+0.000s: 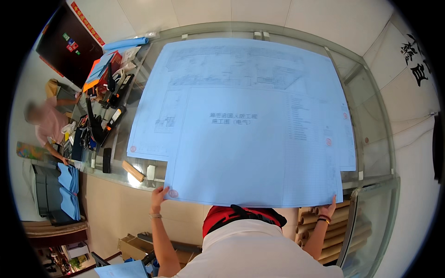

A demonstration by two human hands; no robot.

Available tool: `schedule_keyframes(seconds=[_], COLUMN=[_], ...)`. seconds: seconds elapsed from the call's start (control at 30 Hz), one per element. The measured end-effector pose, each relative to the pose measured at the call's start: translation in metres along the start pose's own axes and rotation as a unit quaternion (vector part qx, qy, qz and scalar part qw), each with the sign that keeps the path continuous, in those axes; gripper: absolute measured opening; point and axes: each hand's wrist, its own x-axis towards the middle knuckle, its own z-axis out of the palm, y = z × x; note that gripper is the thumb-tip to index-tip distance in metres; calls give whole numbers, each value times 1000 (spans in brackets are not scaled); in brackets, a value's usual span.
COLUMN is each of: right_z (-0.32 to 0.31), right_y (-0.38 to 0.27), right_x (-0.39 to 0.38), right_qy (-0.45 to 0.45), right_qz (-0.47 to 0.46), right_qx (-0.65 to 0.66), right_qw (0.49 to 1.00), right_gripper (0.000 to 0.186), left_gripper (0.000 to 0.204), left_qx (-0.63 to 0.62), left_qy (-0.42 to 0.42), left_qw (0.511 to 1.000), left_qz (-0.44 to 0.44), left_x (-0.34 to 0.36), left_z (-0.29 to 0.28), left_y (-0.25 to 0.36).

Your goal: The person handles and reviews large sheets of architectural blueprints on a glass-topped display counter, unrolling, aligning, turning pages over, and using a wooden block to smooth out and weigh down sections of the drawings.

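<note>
A large blue drawing sheet (232,157), printed with lines, text and small red stamps, lies in front of me with its near edge past the table's front. Another blue drawing sheet (146,125) lies beneath it, showing beyond its far edge and at both sides. My left hand (159,195) pinches the top sheet's near left corner. At the near right corner, my right hand (328,207) grips the same sheet, its fingers partly hidden behind the paper. Both sheets rest over the glass-topped table (378,120).
Heavy-duty staplers (113,121), a black case (107,160) and a wooden strip (133,171) lie on the left. Brown cardboard tubes (336,238) fill the shelf below right. Another person (51,121) stands at far left, near folded blue sheets (69,199). Cardboard boxes (134,246) sit below.
</note>
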Motion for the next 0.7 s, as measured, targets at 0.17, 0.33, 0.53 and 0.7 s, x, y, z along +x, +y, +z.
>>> schedule_keyframes(seconds=[0.17, 0.33, 0.53, 0.7], right_z=[-21, -21, -6, 17], right_y=[15, 22, 28, 15], right_x=[26, 28, 14, -13], right_qy=[-13, -39, -57, -98], right_qz=[12, 35, 39, -115], right_qx=[-36, 6, -23, -131], right_qw=[999, 999, 997, 980], right_gripper=[47, 49, 49, 42], left_gripper=[18, 31, 42, 30], left_qx=[50, -50, 48, 81], left_qy=[-89, -93, -126, -76], left_qw=[992, 991, 961, 974], left_qz=[76, 77, 243, 198], left_x=[61, 117, 139, 146], left_z=[29, 46, 51, 57], left_y=[71, 99, 87, 97])
